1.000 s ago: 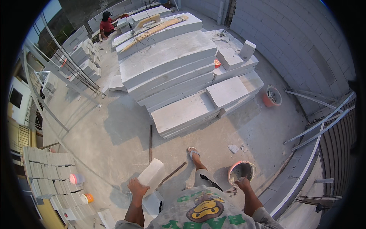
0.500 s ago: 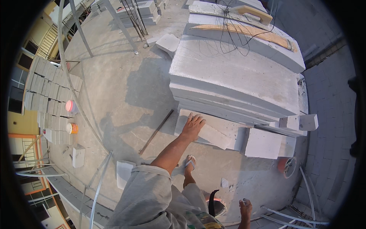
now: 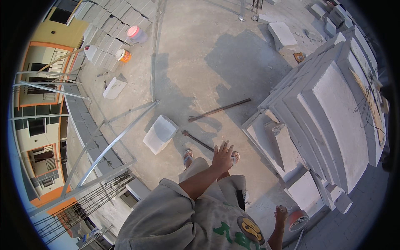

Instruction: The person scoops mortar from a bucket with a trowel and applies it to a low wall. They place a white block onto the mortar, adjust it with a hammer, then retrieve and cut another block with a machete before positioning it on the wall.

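My left hand (image 3: 223,156) is open, fingers spread and nothing in it, in the air above my sandalled feet. Past its fingertips, a dark bar (image 3: 199,140) with a thicker end lies on the floor. A longer dark bar (image 3: 221,109) lies farther off. To the left a pale grey block (image 3: 160,134) rests on the floor. My right hand (image 3: 281,214) hangs low at the right with its fingers curled in, and nothing shows in it. Near that hand is a reddish bucket (image 3: 298,221).
A stack of large pale blocks (image 3: 333,116) rises at the right, with loose wire on top. Metal poles (image 3: 121,141) slant up at the left by a low grey wall (image 3: 91,141). Farther back are stacked blocks (image 3: 104,37), a pink-lidded bucket (image 3: 136,34) and an orange-and-white bucket (image 3: 123,55).
My left hand has come off the block beside the stack and now hangs in the air over my feet. My view has turned left, so the stack sits farther right.
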### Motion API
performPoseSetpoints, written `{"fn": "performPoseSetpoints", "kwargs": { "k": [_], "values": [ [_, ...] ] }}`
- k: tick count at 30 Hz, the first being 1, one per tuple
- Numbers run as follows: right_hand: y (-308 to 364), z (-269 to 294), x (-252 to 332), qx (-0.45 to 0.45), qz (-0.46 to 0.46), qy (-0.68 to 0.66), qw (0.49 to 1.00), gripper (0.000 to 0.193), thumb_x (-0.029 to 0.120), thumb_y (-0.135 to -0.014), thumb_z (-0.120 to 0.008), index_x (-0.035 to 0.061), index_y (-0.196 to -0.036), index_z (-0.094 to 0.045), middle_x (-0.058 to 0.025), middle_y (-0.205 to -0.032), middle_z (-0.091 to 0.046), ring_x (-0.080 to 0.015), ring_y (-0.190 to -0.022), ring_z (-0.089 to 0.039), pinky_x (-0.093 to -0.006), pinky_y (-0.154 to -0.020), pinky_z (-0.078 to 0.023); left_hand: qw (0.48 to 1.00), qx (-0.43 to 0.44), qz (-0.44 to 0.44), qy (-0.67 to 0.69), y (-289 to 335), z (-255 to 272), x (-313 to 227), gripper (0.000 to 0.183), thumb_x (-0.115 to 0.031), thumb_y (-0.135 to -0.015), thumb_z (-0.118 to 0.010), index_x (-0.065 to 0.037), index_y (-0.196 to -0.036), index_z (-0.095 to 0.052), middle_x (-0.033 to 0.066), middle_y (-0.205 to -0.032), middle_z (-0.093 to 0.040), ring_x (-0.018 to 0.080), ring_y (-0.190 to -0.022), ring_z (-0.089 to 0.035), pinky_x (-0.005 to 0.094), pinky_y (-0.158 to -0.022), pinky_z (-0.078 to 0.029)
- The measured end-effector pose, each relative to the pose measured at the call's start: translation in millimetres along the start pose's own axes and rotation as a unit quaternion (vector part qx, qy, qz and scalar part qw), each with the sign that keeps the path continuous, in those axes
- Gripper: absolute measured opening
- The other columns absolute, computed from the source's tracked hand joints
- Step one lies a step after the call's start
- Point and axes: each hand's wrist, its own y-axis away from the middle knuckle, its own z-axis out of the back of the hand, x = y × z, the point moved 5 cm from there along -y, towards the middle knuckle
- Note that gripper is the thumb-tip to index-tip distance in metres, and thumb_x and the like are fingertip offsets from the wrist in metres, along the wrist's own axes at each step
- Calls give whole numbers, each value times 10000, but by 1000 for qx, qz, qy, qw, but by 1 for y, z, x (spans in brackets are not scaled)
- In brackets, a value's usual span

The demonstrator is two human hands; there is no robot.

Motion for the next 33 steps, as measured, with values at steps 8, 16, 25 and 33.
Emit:
{"fn": "performPoseSetpoints", "kwargs": {
  "k": [8,16,25,33],
  "values": [
    [14,-36,202,-36,211,36,976,324,194,-849,-614,-65,-1042,-647,-183,-907,-670,-250,-765,-634,-384,-689,-494,963,103,235,86,56,30,233,486,-358,-818,-616,-66,-1205,-580,175,-1192,-627,323,-1159,-588,524,-1002,-404],
    [58,-201,244,121,311,385,861,249,135,-762,-611,-60,-902,-678,-187,-752,-691,-295,-645,-677,-405,-631,-541,946,-104,167,257,77,166,378,561,-440,-821,-622,-14,-1186,-615,223,-1115,-654,370,-1060,-621,444,-915,-487],
    [109,-281,477,118,305,164,931,184,63,-788,-622,-70,-917,-630,-169,-757,-685,-229,-629,-678,-348,-542,-542,803,-194,465,318,252,172,570,525,-402,-837,-635,-44,-1220,-623,186,-1215,-636,333,-1160,-590,416,-976,-471],
    [100,-419,628,150,587,600,522,157,159,-810,-611,11,-783,-653,-116,-703,-678,-237,-538,-632,-366,-525,-523,754,-217,469,405,269,101,568,581,-480,-791,-658,-19,-1145,-670,213,-1165,-652,353,-1120,-602,416,-956,-463]
  ]
}}
